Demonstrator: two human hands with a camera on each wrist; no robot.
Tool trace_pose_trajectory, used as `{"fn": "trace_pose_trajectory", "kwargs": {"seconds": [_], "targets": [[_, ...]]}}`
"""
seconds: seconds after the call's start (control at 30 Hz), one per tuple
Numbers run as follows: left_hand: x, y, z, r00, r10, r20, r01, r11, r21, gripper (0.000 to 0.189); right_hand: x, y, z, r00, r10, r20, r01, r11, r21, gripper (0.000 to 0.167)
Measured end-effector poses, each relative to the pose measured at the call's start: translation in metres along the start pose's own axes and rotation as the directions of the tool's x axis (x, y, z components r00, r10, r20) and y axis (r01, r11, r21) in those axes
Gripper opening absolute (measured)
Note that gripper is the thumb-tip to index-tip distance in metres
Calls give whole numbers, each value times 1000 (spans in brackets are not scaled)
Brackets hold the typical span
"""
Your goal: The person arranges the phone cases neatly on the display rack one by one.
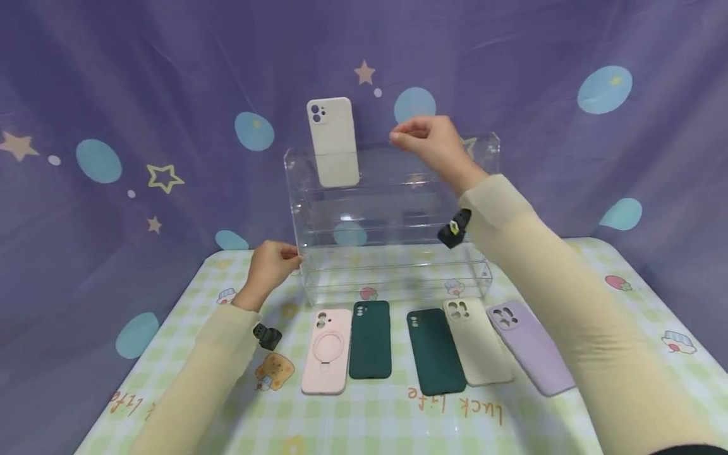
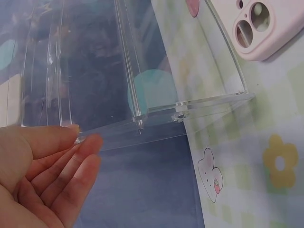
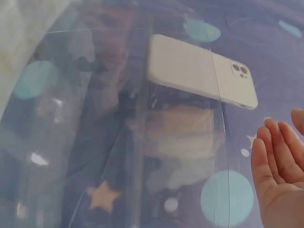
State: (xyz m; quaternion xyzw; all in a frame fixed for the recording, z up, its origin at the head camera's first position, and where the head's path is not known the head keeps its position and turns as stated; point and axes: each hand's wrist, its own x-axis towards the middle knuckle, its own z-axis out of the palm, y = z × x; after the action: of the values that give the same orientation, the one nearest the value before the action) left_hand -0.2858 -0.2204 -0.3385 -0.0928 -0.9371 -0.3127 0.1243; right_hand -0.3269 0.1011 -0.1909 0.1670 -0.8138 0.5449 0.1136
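A clear acrylic display rack with stepped tiers stands on the table. My left hand pinches its left side edge between thumb and fingers; the left wrist view shows the fingertips at that edge. A white phone case stands upright on the top tier, toward the left, its camera cutouts at the upper left. My right hand is raised near the rack's top edge, right of the white case, fingers loosely bent and holding nothing. The right wrist view shows this hand's palm and relaxed fingers apart from the case.
In front of the rack lie a pink phone case with a ring, a dark green case, another dark green case, a cream case and a lavender case. A purple patterned curtain hangs behind the checkered table.
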Motion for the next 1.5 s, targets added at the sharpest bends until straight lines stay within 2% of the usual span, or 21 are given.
{"fn": "trace_pose_trajectory", "kwargs": {"seconds": [0.13, 0.33, 0.53, 0.73, 0.83, 0.93, 1.03, 1.2, 1.5], "targets": [[-6, -9, -8, 1000, -1, -20, 1, 1000, 3, 16, -40, 21, -9, 998, -36, 58, 37, 999, -27, 31], [-12, -18, -20, 998, -51, -28, 51, 999, 13, 21, -102, 46, -23, 987, 10, 158, 6, 995, -99, 33], [-16, -18, -25, 997, -66, -31, 67, 997, 26, 21, -154, 84, -33, 974, 29, 227, -20, 999, -38, 31], [-16, -17, -25, 998, -55, -41, 55, 998, 8, 21, -191, 130, -35, 979, 95, 178, -91, 995, -28, 28], [-16, -18, -24, 998, -49, -50, 50, 999, 8, 20, -203, 147, -35, 975, 168, 147, -170, 985, 6, 32], [-16, -19, -24, 997, -49, -52, 49, 999, 7, 20, -212, 160, -37, 959, 261, 108, -266, 963, 33, 39], [-16, -19, -25, 997, -55, -47, 55, 998, 5, 20, -218, 173, -38, 944, 323, 59, -324, 946, 3, 45], [-16, -19, -25, 996, -73, -42, 74, 997, 15, 21, -223, 190, -38, 942, 335, -1, -333, 937, -105, 45], [-15, -20, -25, 997, -71, -37, 71, 997, 7, 21, -225, 203, -38, 924, 379, -49, -381, 904, -192, 53]]}}
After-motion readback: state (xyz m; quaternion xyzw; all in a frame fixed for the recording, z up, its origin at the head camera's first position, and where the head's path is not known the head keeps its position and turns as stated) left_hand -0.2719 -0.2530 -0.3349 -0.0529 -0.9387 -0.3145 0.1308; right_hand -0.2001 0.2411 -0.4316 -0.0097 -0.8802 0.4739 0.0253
